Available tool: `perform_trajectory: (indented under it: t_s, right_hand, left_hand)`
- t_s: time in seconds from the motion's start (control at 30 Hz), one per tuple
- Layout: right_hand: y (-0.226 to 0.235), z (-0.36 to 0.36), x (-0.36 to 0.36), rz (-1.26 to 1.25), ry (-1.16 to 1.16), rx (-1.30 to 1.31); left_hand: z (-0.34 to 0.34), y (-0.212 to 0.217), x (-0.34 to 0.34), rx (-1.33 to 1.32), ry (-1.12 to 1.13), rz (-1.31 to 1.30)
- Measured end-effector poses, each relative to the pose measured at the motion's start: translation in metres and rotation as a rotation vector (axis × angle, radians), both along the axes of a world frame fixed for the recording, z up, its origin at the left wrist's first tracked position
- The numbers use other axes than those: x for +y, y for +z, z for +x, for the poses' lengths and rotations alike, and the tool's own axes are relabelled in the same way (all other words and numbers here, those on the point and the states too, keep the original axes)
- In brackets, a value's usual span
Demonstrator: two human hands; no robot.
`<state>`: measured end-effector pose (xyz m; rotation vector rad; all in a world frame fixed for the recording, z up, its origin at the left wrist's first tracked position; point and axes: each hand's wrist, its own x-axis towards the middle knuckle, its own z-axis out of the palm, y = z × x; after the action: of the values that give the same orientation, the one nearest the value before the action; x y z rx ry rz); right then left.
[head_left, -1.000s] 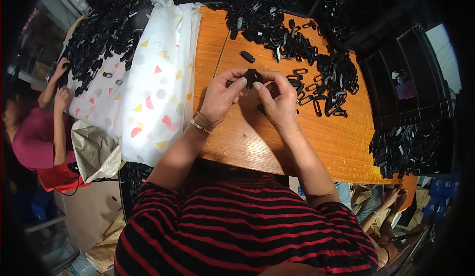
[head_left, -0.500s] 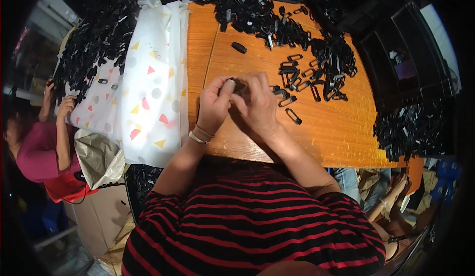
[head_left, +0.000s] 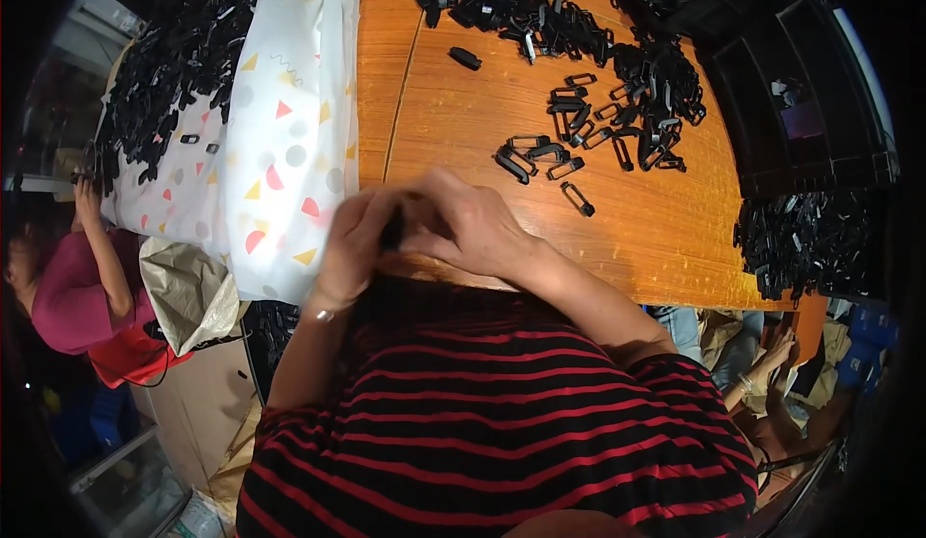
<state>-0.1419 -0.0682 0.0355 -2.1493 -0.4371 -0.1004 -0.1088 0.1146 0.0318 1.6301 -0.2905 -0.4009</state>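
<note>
Close to the table's near edge, my two hands are together. My left hand (head_left: 355, 239), smeared by motion, is closed round a small black plastic part (head_left: 393, 229), of which only a dark patch shows. From the right, my right hand (head_left: 477, 228) curls toward it with thumb and fingers bent. Its fingertips meet the left hand and are blurred, so what they pinch cannot be made out. Beyond my right hand lie several loose black oblong plastic frames (head_left: 564, 167). A single black closed piece (head_left: 465, 58) rests farther off.
A big heap of black parts (head_left: 482, 3) covers the far side of the wooden table (head_left: 463, 123). White patterned sheeting (head_left: 280, 143) runs along the left, with more parts (head_left: 169, 75) beyond. Black bins (head_left: 810, 104) stand right. A person in a magenta top (head_left: 82, 287) works at left.
Both hands have moved toward me and to the left, still together, nearer the table edge. The view has shifted slightly. The loose frames beside my right hand are now uncovered.
</note>
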Motion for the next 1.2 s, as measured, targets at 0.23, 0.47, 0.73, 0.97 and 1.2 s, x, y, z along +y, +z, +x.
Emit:
perform_trajectory:
  t_s: [0.23, 0.47, 0.73, 0.97, 1.2]
  right_hand:
    - [-0.012, -0.007, -0.076, -0.388, -0.436, -0.099]
    - [-0.020, -0.010, -0.070, -0.436, -0.379, -0.042]
    - [-0.019, -0.021, -0.072, -0.351, -0.372, -0.009]
    - [-0.019, -0.028, -0.077, -0.192, -0.361, -0.037]
    - [-0.009, 0.001, -0.089, 0.002, -0.560, -0.089]
  left_hand:
    - [-0.064, 0.017, 0.174, 0.126, 0.083, 0.574]
    - [-0.026, 0.043, 0.125, -0.124, -0.020, 0.658]
    - [0.117, -0.002, -0.073, -1.005, -0.109, 0.519]
    - [0.186, -0.040, -0.122, -1.260, -0.331, 0.709]
    - [0.147, -0.035, -0.126, -0.697, -0.206, 0.442]
